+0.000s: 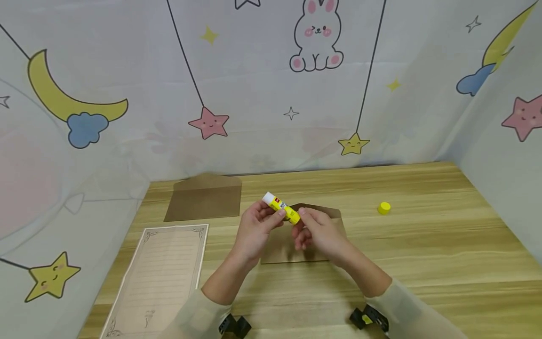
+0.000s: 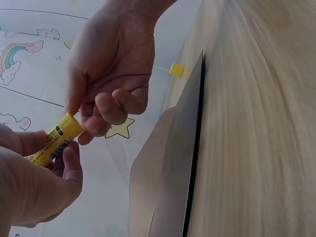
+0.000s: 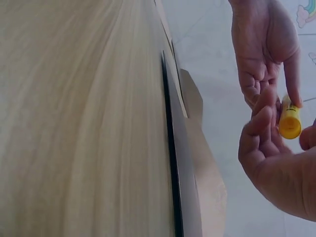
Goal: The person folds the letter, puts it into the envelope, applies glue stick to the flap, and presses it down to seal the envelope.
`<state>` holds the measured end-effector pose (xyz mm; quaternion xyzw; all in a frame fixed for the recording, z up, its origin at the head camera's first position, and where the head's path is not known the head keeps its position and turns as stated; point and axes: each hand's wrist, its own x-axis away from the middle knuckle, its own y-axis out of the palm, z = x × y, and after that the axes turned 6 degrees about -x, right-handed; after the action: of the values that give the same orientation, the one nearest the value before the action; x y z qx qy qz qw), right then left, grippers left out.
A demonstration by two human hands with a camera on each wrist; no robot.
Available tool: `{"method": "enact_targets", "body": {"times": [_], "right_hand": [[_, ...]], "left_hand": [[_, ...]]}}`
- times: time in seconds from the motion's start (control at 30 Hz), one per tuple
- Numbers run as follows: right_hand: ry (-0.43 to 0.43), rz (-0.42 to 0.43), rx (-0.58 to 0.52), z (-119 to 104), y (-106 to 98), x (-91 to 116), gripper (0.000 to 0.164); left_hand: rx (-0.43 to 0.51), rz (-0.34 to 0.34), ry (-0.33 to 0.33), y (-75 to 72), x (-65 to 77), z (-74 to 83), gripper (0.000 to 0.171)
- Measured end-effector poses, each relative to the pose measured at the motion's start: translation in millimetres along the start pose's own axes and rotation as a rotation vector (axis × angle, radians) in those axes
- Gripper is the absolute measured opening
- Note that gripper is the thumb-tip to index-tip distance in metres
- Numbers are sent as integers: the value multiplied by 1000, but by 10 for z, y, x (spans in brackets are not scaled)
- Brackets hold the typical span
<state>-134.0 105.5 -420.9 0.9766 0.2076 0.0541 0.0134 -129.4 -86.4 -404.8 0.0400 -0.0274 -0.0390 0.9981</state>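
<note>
From my end I watch two bare hands working together over the bench point(image 1: 444, 249), with a glue stick point(image 1: 281, 208) held in the air between them, above a brown envelope point(image 1: 276, 248) that lies around the middle, its flap up toward the far edge. The left hand point(image 1: 255, 233) pinches the tube between thumb and fingers, the white end tipped toward the far left corner; the right hand point(image 1: 325, 234) has thumb and fingers curled about the yellow base — how firmly they press I cannot tell. A yellow cap point(image 1: 384, 208) sits off to the right, nearer the far edge than the near one, well apart from the envelope. A second envelope point(image 1: 205, 203) lies by the far left corner, and a lined sheet point(image 1: 163, 278) runs along the left edge. I judge the step in hand to be adjusting the stick at its base. To do it well, I would keep the left grip steady and low on the tube, turn the base in small amounts with the right fingertips, and watch the white end — too much glue standing out could bend or smear.
</note>
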Motion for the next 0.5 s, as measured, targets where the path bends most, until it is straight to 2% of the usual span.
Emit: {"method": "enact_targets", "body": {"times": [0.1, 0.2, 0.3, 0.4, 0.5], "right_hand": [[-99, 87, 148, -5, 36, 8, 42], [-245, 169, 354, 5, 67, 17, 43], [-354, 232, 493, 14, 85, 27, 41], [-391, 262, 534, 17, 90, 28, 35], [-381, 252, 512, 13, 76, 22, 30]], "left_hand": [[3, 9, -3, -9, -5, -4, 29], [2, 16, -5, -14, -6, -4, 31], [-1, 14, -8, -11, -6, -1, 31], [-1, 17, -11, -9, -3, 1, 30], [3, 16, -12, -7, -2, 9, 29]]}}
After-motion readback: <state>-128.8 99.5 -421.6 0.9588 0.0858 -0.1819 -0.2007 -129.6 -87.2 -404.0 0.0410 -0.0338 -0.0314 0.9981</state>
